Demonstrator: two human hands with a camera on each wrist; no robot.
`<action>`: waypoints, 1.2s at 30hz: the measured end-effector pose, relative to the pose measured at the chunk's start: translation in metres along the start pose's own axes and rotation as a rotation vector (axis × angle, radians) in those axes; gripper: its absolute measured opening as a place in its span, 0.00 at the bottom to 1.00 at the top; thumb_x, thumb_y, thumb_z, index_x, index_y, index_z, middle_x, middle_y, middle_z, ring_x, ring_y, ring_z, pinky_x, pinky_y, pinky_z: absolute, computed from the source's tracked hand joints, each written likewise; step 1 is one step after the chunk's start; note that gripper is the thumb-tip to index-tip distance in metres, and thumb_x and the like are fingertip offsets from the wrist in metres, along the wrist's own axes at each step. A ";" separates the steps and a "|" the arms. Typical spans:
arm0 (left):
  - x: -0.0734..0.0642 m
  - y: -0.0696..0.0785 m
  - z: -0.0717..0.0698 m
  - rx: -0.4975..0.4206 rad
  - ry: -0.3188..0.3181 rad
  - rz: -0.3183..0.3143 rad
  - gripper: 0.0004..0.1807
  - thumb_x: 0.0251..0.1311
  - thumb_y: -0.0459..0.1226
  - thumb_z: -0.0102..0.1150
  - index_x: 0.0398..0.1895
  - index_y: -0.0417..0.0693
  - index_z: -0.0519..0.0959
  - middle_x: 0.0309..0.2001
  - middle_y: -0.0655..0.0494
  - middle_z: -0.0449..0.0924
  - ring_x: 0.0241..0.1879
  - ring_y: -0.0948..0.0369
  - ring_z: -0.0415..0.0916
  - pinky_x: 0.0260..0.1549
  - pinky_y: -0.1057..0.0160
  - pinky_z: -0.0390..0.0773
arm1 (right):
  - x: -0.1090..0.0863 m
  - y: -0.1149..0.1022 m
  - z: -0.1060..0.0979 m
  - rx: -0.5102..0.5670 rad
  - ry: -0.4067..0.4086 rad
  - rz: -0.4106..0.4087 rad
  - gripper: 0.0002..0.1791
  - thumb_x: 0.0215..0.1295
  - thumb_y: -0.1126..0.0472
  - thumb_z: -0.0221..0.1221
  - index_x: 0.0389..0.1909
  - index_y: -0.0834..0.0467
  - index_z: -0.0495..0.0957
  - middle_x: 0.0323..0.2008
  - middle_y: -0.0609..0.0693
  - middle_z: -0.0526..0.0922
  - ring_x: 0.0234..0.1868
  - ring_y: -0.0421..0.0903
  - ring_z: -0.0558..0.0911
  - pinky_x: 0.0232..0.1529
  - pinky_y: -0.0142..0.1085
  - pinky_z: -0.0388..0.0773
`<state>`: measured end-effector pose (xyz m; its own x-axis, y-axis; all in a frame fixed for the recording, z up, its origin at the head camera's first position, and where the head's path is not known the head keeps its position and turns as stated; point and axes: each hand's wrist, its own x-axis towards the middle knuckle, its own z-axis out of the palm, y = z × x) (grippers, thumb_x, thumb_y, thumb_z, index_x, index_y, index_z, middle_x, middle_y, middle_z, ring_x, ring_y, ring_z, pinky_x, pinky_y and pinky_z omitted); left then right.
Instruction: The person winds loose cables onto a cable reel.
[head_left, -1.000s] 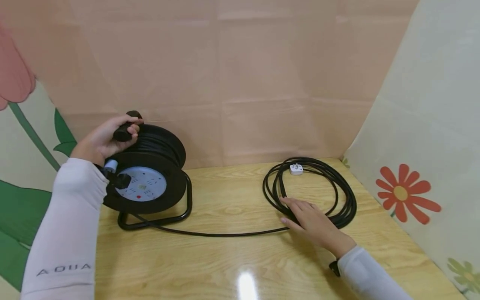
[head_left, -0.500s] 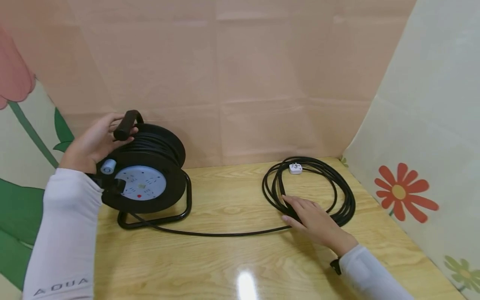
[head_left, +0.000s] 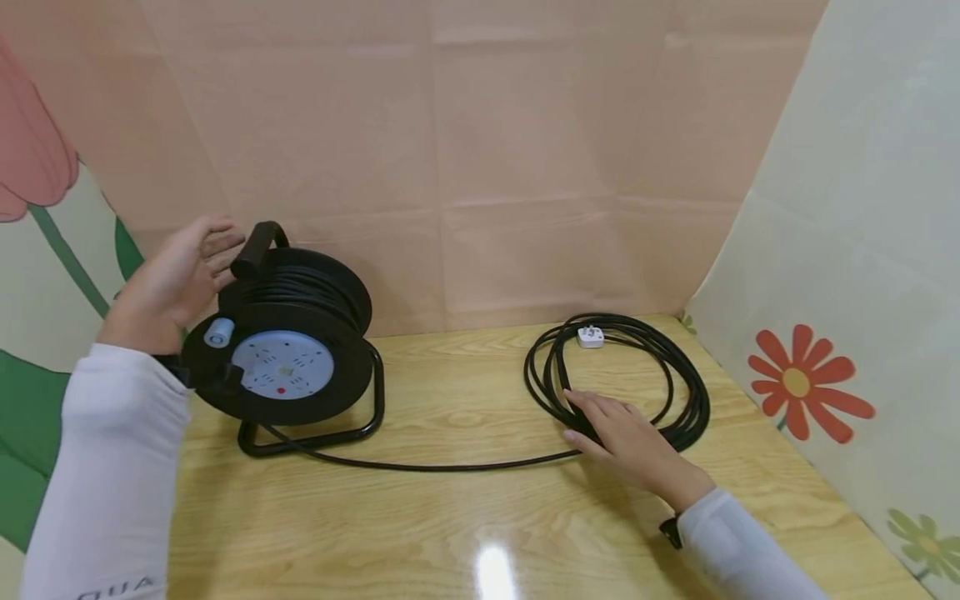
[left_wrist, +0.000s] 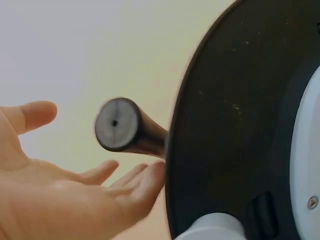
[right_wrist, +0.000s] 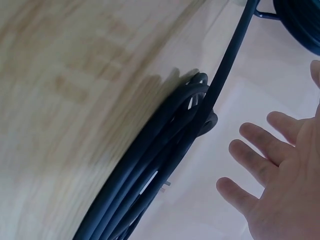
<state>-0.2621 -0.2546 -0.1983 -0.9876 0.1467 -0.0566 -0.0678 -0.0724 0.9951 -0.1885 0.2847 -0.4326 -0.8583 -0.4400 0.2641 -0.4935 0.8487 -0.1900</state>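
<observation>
A black cable reel [head_left: 348, 287] with a pale grey socket panel [head_left: 283, 364] stands on its tube frame at the left of the table. My left hand [head_left: 168, 283] is just left of the reel's black handle [head_left: 258, 248], fingers spread and nothing in the palm. The left wrist view shows a gap between thumb and handle [left_wrist: 117, 124]. At the right lies a loose coil of black cable [head_left: 693, 392], one strand of it running back to the reel. My right hand [head_left: 633, 442] hovers over the coil's near-left side, fingers straight and apart from the cable [right_wrist: 150, 170] in the right wrist view.
A white plug [head_left: 591, 337] lies at the coil's far side. The wooden table [head_left: 420, 533] ends at a peach backdrop [head_left: 510, 167] behind. A pale panel with a red flower [head_left: 797, 383] borders the right side, and flower-printed sheeting borders the left.
My left hand has released the reel's handle and drawn back to the left, its fingers opening. The right hand, the coil and the reel stay nearly where they were.
</observation>
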 end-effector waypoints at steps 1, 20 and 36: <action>-0.002 0.001 0.001 0.016 0.012 0.016 0.42 0.76 0.55 0.40 0.80 0.61 0.29 0.80 0.60 0.28 0.78 0.62 0.33 0.73 0.66 0.41 | 0.000 0.000 0.000 0.001 0.001 0.001 0.35 0.76 0.39 0.49 0.77 0.47 0.57 0.71 0.54 0.67 0.69 0.57 0.67 0.64 0.62 0.62; -0.040 -0.008 0.052 0.787 0.134 0.420 0.40 0.75 0.53 0.44 0.81 0.53 0.41 0.80 0.48 0.41 0.77 0.46 0.39 0.70 0.34 0.43 | 0.000 0.000 0.003 0.013 -0.023 0.011 0.36 0.76 0.37 0.47 0.78 0.47 0.56 0.72 0.55 0.66 0.70 0.56 0.66 0.66 0.62 0.60; -0.039 -0.038 0.084 1.033 0.180 0.750 0.33 0.70 0.44 0.55 0.75 0.48 0.61 0.71 0.47 0.65 0.70 0.47 0.61 0.65 0.39 0.63 | 0.001 0.002 0.008 0.008 -0.006 -0.007 0.35 0.76 0.39 0.49 0.76 0.53 0.60 0.70 0.57 0.68 0.69 0.58 0.68 0.65 0.61 0.62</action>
<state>-0.2086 -0.1748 -0.2272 -0.7469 0.2620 0.6112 0.5697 0.7261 0.3849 -0.1915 0.2836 -0.4401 -0.8554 -0.4480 0.2601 -0.5009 0.8432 -0.1953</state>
